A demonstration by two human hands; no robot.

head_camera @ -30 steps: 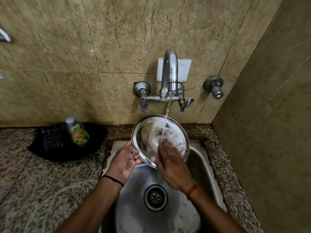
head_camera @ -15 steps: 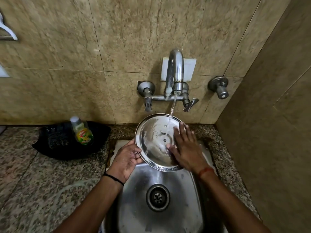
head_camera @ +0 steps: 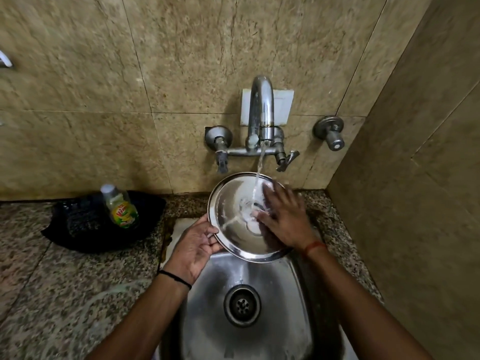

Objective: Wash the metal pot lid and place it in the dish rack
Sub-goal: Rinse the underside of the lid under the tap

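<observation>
The round, shiny metal pot lid (head_camera: 233, 216) sits tilted over the stainless steel sink (head_camera: 259, 320), directly below the curved chrome wall tap (head_camera: 260, 110), so that the running stream of water (head_camera: 259, 167) lands on its inner face and drains off the lower rim into the basin, not onto the speckled granite bench (head_camera: 52, 294). The left hand (head_camera: 194, 248) grips the lid at its left edge, fingers curled round the rim, which keeps the face free for rubbing and steadies the lid against the push of the other hand. The right hand (head_camera: 285, 219) lies flat on the wet surface with fingers spread and fairly straight, holding nothing; it looks placed to wipe residue away just where the water strikes. Its fingertips are blurred. A small clear bottle of green dish liquid (head_camera: 120, 206) stands on a black mat (head_camera: 78, 229) on the bench to the left, near at hand yet clear of the splash. No dish rack is in view, so the rinse appears unfinished and the placing is yet to be done.
</observation>
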